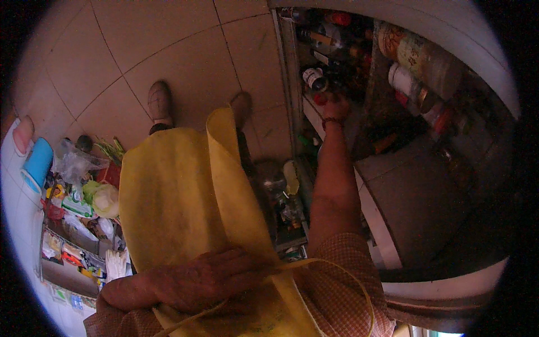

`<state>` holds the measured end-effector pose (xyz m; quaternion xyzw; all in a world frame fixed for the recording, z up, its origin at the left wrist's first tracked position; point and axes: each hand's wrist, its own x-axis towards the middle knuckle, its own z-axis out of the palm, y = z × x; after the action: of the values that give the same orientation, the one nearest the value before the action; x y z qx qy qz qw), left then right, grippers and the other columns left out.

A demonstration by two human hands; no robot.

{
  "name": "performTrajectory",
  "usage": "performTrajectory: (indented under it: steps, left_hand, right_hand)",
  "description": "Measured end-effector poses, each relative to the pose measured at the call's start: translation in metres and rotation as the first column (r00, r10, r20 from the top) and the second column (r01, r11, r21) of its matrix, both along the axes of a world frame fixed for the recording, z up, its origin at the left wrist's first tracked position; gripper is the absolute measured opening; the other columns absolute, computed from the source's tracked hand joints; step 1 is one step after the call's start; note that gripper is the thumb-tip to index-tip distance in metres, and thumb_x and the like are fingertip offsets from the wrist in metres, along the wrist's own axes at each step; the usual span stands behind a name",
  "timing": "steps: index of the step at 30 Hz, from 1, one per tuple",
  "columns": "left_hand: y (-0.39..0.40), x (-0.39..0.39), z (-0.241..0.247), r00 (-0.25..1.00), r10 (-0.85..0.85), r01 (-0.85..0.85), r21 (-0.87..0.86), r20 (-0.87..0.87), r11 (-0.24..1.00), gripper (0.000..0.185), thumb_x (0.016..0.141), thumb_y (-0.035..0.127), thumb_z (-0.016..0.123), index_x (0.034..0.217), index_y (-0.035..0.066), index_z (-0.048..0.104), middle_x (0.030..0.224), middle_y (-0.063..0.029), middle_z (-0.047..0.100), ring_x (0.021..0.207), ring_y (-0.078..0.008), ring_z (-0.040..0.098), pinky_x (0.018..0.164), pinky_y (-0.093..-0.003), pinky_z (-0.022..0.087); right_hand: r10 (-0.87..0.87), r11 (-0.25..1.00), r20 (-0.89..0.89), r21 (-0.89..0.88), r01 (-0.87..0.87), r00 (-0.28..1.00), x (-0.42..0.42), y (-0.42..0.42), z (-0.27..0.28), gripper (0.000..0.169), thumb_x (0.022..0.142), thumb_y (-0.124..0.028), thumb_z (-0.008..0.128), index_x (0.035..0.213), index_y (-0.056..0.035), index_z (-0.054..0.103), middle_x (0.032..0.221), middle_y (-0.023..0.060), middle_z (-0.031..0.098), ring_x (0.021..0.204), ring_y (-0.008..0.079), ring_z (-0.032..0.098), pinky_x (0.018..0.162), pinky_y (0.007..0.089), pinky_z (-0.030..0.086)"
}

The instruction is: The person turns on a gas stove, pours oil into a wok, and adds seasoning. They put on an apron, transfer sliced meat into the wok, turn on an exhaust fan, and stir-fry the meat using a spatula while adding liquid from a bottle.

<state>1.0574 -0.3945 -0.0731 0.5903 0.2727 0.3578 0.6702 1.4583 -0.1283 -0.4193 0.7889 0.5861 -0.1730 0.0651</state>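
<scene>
My left hand (214,274) lies flat across the front of my yellow apron (177,189) at the waist, back of the hand up, with no object visible in it. My right hand (337,107) reaches down into a dark cabinet compartment on the right, a beaded bracelet (332,122) at its wrist. A red cap or lid (320,99) is at its fingers. Dim light hides whether the hand grips it. Just beyond lies a dark bottle with a white label (313,79). A thin yellow apron string (349,276) loops over my right sleeve.
More bottles and jars crowd the compartment, including a red-topped one (339,18). Past a divider stand large jars (404,46). At left, a shelf rack (69,278) holds packets, a cabbage (105,200) and plastic bags (76,158), near a blue container (37,162). Floor tiles (177,46) lie ahead.
</scene>
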Motion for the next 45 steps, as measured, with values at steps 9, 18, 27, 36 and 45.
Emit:
performTrajectory:
  steps: [9,18,27,36,45]
  left_hand:
    - [0.056,-0.039,0.031,0.987,-0.077,0.111,-0.260,0.138,0.959,0.069,0.089,0.027,0.065,0.146,0.001,0.038,0.145,-0.0204,0.044,0.133,-0.0369,0.044,0.110,-0.0477,0.036]
    - [0.071,-0.067,0.131,0.934,-0.128,0.173,-0.109,0.334,0.979,0.077,0.090,0.037,0.058,0.152,0.001,0.030,0.152,-0.0195,0.039,0.139,-0.0372,0.039,0.113,-0.0456,0.031]
    - [0.078,-0.118,0.276,0.939,-0.135,0.116,0.078,0.317,0.990,0.067,0.086,0.012,0.052,0.149,-0.001,0.035,0.148,-0.0197,0.044,0.137,-0.0357,0.043,0.115,-0.0426,0.033]
    - [0.075,-0.163,0.373,0.992,0.120,-0.123,0.180,0.028,0.976,0.051,0.094,0.026,0.058,0.139,0.002,0.049,0.132,-0.0155,0.059,0.122,-0.0272,0.057,0.107,-0.0384,0.041]
    - [0.106,-0.218,0.370,0.454,0.852,-0.606,0.611,-0.260,0.509,0.063,0.082,0.017,0.077,0.138,0.008,0.048,0.132,-0.0102,0.058,0.124,-0.0256,0.055,0.105,-0.0393,0.042]
  right_hand:
    - [0.252,0.963,-0.151,0.133,-0.233,0.956,-0.048,-0.010,0.048,0.032,0.084,-0.028,0.070,0.103,-0.0020,0.071,0.099,0.0160,0.073,0.091,0.0311,0.068,0.080,0.0418,0.053]
    - [0.301,0.950,-0.219,0.154,-0.272,0.928,-0.212,-0.019,0.282,0.024,0.087,-0.018,0.067,0.103,-0.0005,0.067,0.089,0.0148,0.071,0.080,0.0304,0.066,0.074,0.0390,0.052]
    - [0.499,0.867,-0.638,0.368,-0.338,0.587,-0.336,-0.005,0.607,0.024,0.087,-0.017,0.073,0.101,0.0002,0.066,0.069,0.0087,0.063,0.063,0.0111,0.055,0.059,0.0291,0.047]
    - [0.659,0.750,-0.626,0.497,-0.437,0.418,-0.365,0.026,0.819,0.030,0.091,-0.029,0.068,0.090,0.0013,0.068,0.066,-0.0016,0.059,0.060,0.0049,0.049,0.053,0.0246,0.038]
    - [0.761,0.627,-0.557,0.501,-0.597,0.331,-0.393,0.032,0.884,0.035,0.088,-0.034,0.068,0.084,0.0004,0.071,0.065,0.0000,0.060,0.057,0.0064,0.052,0.052,0.0255,0.042]
